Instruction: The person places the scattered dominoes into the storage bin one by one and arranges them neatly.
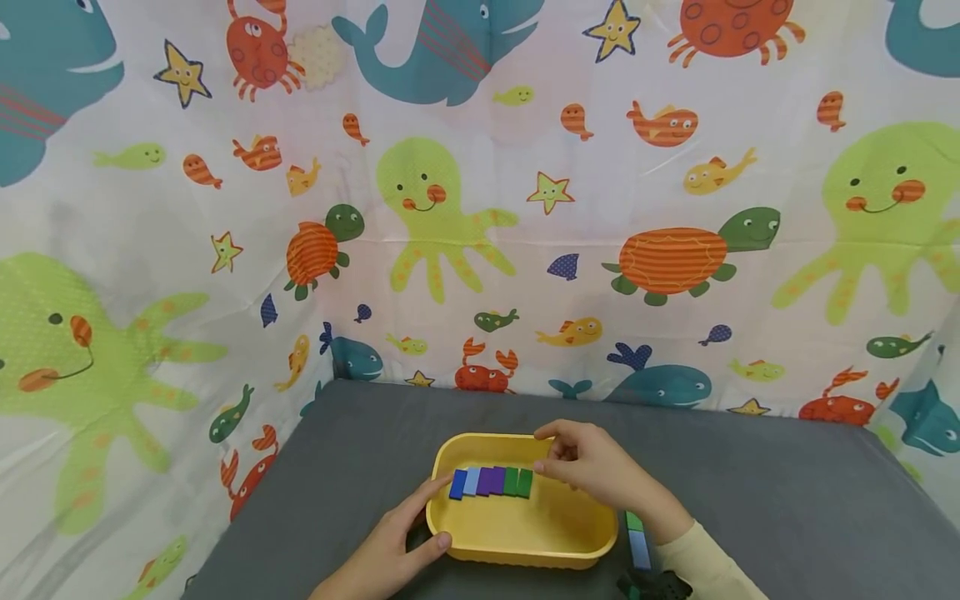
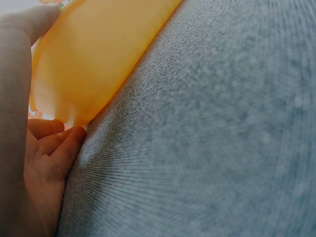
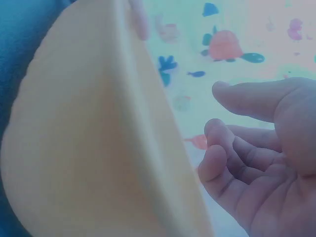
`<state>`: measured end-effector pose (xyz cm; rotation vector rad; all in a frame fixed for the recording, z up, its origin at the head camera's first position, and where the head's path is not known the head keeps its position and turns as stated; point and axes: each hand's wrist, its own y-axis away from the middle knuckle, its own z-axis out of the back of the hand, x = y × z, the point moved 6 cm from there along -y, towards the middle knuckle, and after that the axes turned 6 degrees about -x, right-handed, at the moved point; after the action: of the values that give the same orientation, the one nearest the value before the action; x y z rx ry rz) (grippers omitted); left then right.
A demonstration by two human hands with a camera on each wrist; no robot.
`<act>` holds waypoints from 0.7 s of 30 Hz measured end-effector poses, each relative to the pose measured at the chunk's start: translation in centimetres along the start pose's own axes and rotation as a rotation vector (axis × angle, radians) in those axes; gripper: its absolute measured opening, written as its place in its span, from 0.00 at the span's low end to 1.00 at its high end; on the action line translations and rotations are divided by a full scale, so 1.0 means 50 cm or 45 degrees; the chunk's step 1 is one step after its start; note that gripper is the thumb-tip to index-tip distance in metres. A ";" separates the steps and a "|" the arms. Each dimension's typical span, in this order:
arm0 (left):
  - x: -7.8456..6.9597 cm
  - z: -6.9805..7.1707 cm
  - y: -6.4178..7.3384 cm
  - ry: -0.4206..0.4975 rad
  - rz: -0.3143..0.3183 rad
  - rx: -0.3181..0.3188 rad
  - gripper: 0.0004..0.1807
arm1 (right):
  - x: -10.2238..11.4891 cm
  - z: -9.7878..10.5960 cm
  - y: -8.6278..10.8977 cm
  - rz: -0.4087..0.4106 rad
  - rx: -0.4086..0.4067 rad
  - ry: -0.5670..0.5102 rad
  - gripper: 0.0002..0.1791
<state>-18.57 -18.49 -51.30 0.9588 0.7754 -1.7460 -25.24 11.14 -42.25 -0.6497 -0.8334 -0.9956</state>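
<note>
A shallow yellow plastic tub point(image 1: 525, 533) sits on the dark table. Inside it a row of small flat tiles lies side by side: a dark blue tile point(image 1: 457, 485), a light blue tile point(image 1: 471, 481), purple tiles point(image 1: 491, 481) and green tiles point(image 1: 518, 482). My left hand point(image 1: 397, 533) grips the tub's left end, thumb at the near rim and fingers round the corner, as the left wrist view also shows. Over the tub's right part is my right hand point(image 1: 592, 467), close to the last green tile. Its thumb and index finger are apart, with nothing between them.
Right of the tub, below my right wrist, a green tile point(image 1: 633, 521) and a light blue tile point(image 1: 639, 550) lie end to end on the grey table point(image 1: 787, 500). A curtain point(image 1: 570, 317) printed with sea animals hangs behind and at the sides.
</note>
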 end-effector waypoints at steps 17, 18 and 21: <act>0.005 -0.003 0.001 0.011 -0.017 0.009 0.36 | -0.002 0.070 0.043 -0.006 -0.076 0.050 0.26; 0.006 -0.003 0.000 0.005 -0.014 0.011 0.36 | -0.003 0.073 0.045 -0.008 -0.084 0.060 0.26; 0.005 -0.004 -0.001 -0.012 -0.007 0.016 0.36 | -0.007 0.081 0.052 -0.017 -0.095 0.077 0.26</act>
<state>-18.63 -18.44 -51.61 0.9572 0.7631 -1.7610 -24.19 15.59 -40.66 -0.6754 -0.7512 -1.0576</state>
